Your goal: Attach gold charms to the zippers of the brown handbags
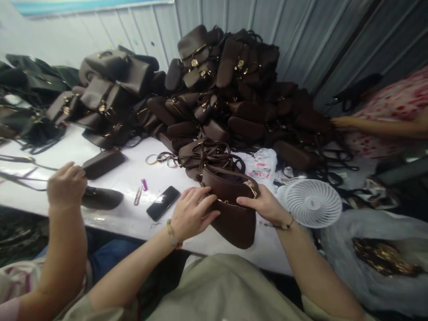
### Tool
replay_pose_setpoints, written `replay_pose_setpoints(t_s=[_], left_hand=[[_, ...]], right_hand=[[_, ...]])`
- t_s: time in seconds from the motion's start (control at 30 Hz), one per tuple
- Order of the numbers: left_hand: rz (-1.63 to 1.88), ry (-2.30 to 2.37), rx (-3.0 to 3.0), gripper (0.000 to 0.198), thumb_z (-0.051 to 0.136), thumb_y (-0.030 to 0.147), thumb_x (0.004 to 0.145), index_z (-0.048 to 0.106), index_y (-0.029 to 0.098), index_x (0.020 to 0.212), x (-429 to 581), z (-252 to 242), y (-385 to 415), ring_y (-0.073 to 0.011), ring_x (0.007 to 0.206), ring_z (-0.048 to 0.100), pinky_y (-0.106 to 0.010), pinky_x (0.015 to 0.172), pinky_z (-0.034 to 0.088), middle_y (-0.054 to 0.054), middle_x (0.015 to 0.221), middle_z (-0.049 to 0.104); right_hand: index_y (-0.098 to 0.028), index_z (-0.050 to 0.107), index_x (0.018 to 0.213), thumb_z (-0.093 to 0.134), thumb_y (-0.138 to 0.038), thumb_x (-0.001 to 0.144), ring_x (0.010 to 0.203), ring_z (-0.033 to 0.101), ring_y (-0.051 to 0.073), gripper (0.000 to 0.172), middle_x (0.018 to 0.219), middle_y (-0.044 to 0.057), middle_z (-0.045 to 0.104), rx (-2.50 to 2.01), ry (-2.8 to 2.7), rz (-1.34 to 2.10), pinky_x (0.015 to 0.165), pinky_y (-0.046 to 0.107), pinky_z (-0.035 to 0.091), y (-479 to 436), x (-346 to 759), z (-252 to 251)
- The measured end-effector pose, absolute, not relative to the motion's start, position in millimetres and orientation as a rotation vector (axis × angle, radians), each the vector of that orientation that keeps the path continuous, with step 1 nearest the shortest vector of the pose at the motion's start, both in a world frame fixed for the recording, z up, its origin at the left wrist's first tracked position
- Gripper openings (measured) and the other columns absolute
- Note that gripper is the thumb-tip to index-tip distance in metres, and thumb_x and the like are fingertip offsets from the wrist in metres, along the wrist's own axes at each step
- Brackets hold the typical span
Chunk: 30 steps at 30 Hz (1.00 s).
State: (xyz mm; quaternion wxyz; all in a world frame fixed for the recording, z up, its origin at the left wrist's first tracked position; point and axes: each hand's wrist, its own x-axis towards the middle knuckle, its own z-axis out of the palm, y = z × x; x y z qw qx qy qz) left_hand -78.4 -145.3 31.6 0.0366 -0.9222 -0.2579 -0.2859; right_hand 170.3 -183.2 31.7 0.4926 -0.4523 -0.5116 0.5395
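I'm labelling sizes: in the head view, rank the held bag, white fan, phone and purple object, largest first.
1. Held bag and white fan: too close to rank, the bag being partly covered.
2. Phone
3. Purple object

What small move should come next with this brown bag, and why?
Probably the left grip should work along what looks like a zipper while the right grip steadies the bag: the left lies beside that zipper, and the right holds the bag's side.
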Motion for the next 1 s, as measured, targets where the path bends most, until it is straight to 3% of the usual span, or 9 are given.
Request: replay_pose_setpoints(t_s=[0.1,0.17,0.33,0.5,0.6,0.77,0.93,1.0], left_hand=[[-0.620,-0.538,-3.053,0.021,0.054,0.037,0.093,0.061,0.019,0.101,-64,21,-154,-0.0204,0.081,0.058,-0.035,0.073,0.046,-0.006,0.090,0.065],[-0.403,-0.534,-3.125,0.017,0.051,0.033,0.095,0.060,0.019,0.096,-49,1,-172,-0.0202,0.076,0.058,-0.034,0.068,0.046,-0.005,0.082,0.064],[0.052,-0.833,-3.219,0.016,0.054,0.028,0.091,0.061,0.016,0.098,-12,-38,-215,-0.0258,0.080,0.065,-0.038,0.072,0.051,-0.010,0.085,0.069],[-0.072,-0.805,-3.483,0.049,0.060,0.035,0.087,0.049,0.015,0.131,9,-34,-218,-0.0299,0.105,0.066,-0.044,0.091,0.052,-0.015,0.115,0.069],[-0.049,-0.768,-3.598,0.046,0.055,0.033,0.091,0.046,0.021,0.134,10,-35,-211,-0.0260,0.110,0.066,-0.039,0.093,0.053,-0.012,0.126,0.066],[0.140,-0.746,-3.418,0.051,0.042,0.035,0.097,0.038,0.024,0.147,6,-48,-201,-0.0272,0.093,0.073,-0.038,0.078,0.059,-0.011,0.112,0.073],[0.195,-0.779,-3.280,0.051,0.042,0.039,0.097,0.041,0.029,0.148,8,-49,-197,-0.0287,0.090,0.074,-0.039,0.074,0.061,-0.011,0.113,0.073],[0.177,-0.792,-3.278,0.052,0.043,0.039,0.097,0.041,0.029,0.148,10,-49,-197,-0.0290,0.091,0.074,-0.040,0.074,0.061,-0.011,0.115,0.073]], right_hand=[[-0.016,0.073,0.094,0.084,-0.032,0.069,0.077,0.067,0.019,0.031,0.083,0.002,0.073,-1.176,-1.372,1.322,0.073,0.030,0.054,-200,199,14],[-0.016,0.073,0.085,0.085,-0.032,0.066,0.073,0.066,0.018,0.028,0.078,0.002,0.072,-1.244,-1.393,1.280,0.071,0.030,0.054,-213,213,-15],[-0.018,0.071,0.088,0.085,-0.036,0.066,0.089,0.068,0.021,0.031,0.092,0.005,0.073,-1.276,-1.100,1.088,0.086,0.036,0.052,-252,217,-84],[-0.021,0.064,0.106,0.081,-0.038,0.069,0.102,0.064,0.021,0.044,0.106,0.005,0.069,-1.367,-0.791,0.844,0.100,0.038,0.048,-275,184,-93],[-0.023,0.057,0.121,0.074,-0.037,0.077,0.113,0.059,0.021,0.049,0.124,0.008,0.062,-1.477,-0.644,0.525,0.099,0.036,0.049,-299,189,-92],[-0.019,0.064,0.101,0.053,-0.027,0.089,0.107,0.057,0.024,0.018,0.109,0.012,0.063,-1.979,-0.397,-0.294,0.098,0.040,0.045,-387,292,-86],[-0.017,0.070,0.090,0.050,0.000,0.078,0.113,0.050,0.022,0.029,0.113,0.012,0.064,-2.417,-0.565,-0.077,0.105,0.036,0.032,-436,410,-70],[-0.017,0.070,0.080,0.055,0.003,0.074,0.110,0.051,0.021,0.025,0.104,0.010,0.067,-2.447,-0.564,-0.002,0.103,0.036,0.031,-433,434,-68]])
